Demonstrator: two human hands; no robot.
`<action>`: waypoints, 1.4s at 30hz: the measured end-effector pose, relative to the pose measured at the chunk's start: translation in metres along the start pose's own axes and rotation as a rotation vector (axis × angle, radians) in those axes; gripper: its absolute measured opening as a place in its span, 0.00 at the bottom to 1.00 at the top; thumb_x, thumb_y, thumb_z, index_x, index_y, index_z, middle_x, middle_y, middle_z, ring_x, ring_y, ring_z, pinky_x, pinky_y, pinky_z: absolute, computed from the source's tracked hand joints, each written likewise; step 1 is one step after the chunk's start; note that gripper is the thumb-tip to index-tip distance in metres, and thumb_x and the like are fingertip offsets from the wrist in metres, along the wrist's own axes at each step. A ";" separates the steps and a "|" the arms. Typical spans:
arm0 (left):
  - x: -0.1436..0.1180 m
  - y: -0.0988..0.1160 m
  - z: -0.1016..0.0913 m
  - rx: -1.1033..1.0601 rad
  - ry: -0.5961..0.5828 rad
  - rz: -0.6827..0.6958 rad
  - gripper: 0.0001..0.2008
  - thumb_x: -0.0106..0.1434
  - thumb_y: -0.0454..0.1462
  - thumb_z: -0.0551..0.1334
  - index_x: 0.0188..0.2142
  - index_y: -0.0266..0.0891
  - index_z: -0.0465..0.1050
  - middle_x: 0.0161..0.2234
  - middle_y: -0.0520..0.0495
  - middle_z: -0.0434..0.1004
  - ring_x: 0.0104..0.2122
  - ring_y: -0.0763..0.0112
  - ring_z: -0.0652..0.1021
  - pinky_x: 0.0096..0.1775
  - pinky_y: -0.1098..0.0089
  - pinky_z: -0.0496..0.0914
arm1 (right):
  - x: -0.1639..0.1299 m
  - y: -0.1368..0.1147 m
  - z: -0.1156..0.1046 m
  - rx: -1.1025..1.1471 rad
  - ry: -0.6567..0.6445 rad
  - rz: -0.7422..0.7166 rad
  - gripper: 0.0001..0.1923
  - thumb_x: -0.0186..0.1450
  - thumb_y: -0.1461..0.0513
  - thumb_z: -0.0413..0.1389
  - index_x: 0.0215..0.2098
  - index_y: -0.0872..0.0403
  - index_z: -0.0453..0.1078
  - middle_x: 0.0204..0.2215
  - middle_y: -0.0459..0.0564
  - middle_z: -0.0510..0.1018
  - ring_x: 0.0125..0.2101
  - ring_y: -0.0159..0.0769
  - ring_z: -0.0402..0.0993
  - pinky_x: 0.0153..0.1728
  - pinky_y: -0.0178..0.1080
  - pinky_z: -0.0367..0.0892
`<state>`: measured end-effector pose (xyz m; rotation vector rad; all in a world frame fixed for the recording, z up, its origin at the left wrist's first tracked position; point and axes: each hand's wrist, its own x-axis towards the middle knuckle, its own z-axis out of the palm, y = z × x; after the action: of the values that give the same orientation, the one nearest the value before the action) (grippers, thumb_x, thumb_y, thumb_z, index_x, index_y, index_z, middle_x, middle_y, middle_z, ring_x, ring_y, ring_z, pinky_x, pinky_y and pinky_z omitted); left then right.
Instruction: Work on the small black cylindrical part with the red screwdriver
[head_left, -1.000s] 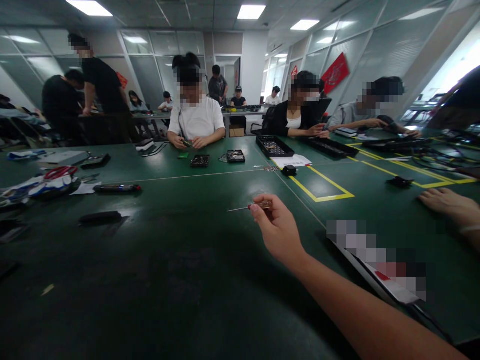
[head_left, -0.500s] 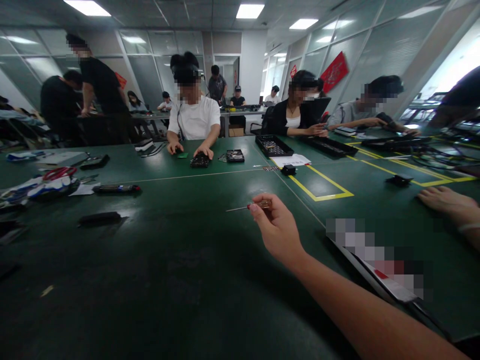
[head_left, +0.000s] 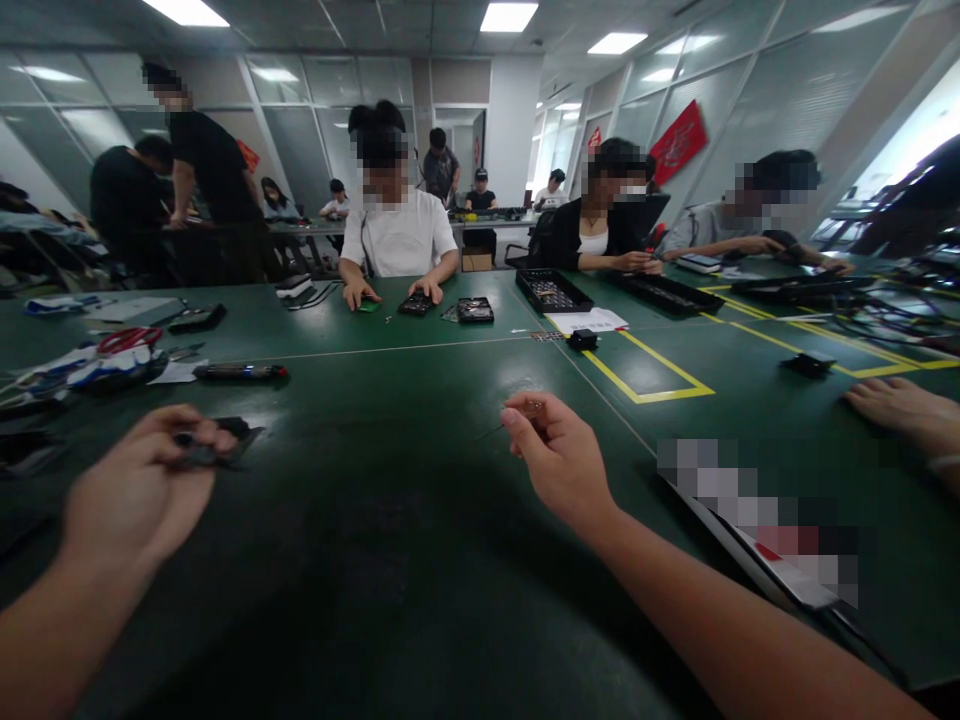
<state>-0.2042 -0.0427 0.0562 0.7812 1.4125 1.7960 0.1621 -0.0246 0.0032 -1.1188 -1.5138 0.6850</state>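
The green table (head_left: 390, 560) had a smooth mat surface with a dull sheen under the ceiling lights. The small screwdriver (head_left: 525, 412) in the right hand (head_left: 559, 460) showed a thin metal shaft and a clear, glossy plastic handle. The flat black piece (head_left: 217, 440) at the left hand (head_left: 139, 490) looked like matt plastic. The yellow floor-tape lines (head_left: 652, 375) were glossy.

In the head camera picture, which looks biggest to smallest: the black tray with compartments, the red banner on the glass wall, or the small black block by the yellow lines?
1. Black tray
2. Red banner, looks close to the tray though it hangs farther off, so unsure
3. Small black block
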 end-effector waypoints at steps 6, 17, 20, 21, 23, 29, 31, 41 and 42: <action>-0.035 -0.051 0.092 -0.076 -0.361 -0.232 0.16 0.43 0.24 0.55 0.32 0.35 0.70 0.27 0.49 0.68 0.30 0.70 0.71 0.33 0.73 0.66 | 0.002 0.003 0.002 0.005 0.058 -0.008 0.12 0.69 0.54 0.59 0.48 0.50 0.72 0.34 0.48 0.79 0.33 0.37 0.77 0.34 0.41 0.71; -0.074 -0.108 0.162 -0.103 -0.798 -0.048 0.19 0.47 0.29 0.57 0.41 0.38 0.65 0.34 0.50 0.69 0.36 0.69 0.70 0.42 0.68 0.64 | 0.005 -0.004 -0.004 -0.087 0.158 -0.007 0.11 0.69 0.53 0.59 0.42 0.51 0.76 0.27 0.44 0.76 0.26 0.34 0.71 0.29 0.39 0.65; -0.071 -0.118 0.160 0.030 -0.857 0.067 0.18 0.50 0.27 0.60 0.42 0.39 0.64 0.37 0.50 0.69 0.38 0.69 0.71 0.45 0.67 0.65 | 0.005 -0.005 -0.005 -0.083 0.179 -0.051 0.10 0.69 0.54 0.59 0.37 0.51 0.75 0.27 0.44 0.76 0.27 0.34 0.70 0.31 0.39 0.65; -0.070 -0.121 0.158 0.074 -0.876 0.078 0.17 0.52 0.29 0.61 0.42 0.39 0.64 0.38 0.49 0.69 0.39 0.68 0.72 0.46 0.66 0.65 | 0.004 -0.006 -0.005 -0.076 0.182 -0.056 0.09 0.69 0.54 0.59 0.35 0.51 0.74 0.27 0.44 0.75 0.27 0.33 0.69 0.30 0.39 0.64; -0.067 -0.126 0.155 0.163 -0.912 0.083 0.14 0.57 0.32 0.63 0.43 0.38 0.66 0.39 0.48 0.70 0.41 0.65 0.72 0.47 0.64 0.65 | 0.004 -0.006 -0.005 -0.048 0.180 -0.052 0.10 0.69 0.54 0.60 0.34 0.51 0.72 0.26 0.43 0.74 0.26 0.33 0.68 0.29 0.38 0.63; -0.063 -0.129 0.148 0.239 -0.962 0.090 0.13 0.56 0.33 0.62 0.43 0.38 0.70 0.39 0.48 0.71 0.42 0.63 0.72 0.47 0.63 0.65 | 0.003 -0.009 -0.003 0.109 0.190 -0.044 0.12 0.71 0.52 0.57 0.33 0.49 0.68 0.24 0.42 0.70 0.24 0.32 0.66 0.27 0.37 0.64; -0.063 -0.128 0.148 0.235 -0.953 0.078 0.13 0.56 0.34 0.62 0.42 0.39 0.70 0.38 0.48 0.71 0.41 0.63 0.72 0.47 0.63 0.65 | 0.002 -0.009 -0.002 0.145 0.202 -0.047 0.11 0.72 0.52 0.55 0.36 0.49 0.68 0.26 0.43 0.73 0.26 0.33 0.70 0.29 0.38 0.69; -0.063 -0.129 0.148 0.220 -0.959 0.122 0.12 0.54 0.33 0.61 0.40 0.38 0.70 0.36 0.49 0.71 0.39 0.65 0.71 0.44 0.65 0.64 | -0.003 0.007 0.005 0.033 0.079 -0.004 0.09 0.71 0.53 0.57 0.43 0.50 0.70 0.31 0.46 0.79 0.32 0.37 0.80 0.36 0.43 0.73; -0.063 -0.130 0.148 0.235 -0.960 0.126 0.12 0.55 0.33 0.61 0.40 0.38 0.70 0.36 0.49 0.71 0.38 0.65 0.71 0.43 0.65 0.64 | -0.003 0.006 0.005 0.016 0.088 -0.004 0.09 0.71 0.53 0.57 0.43 0.50 0.70 0.32 0.46 0.79 0.32 0.37 0.80 0.36 0.43 0.73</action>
<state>-0.0276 0.0060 -0.0399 1.6021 0.9153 1.0486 0.1590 -0.0239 -0.0047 -1.1195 -1.4332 0.6368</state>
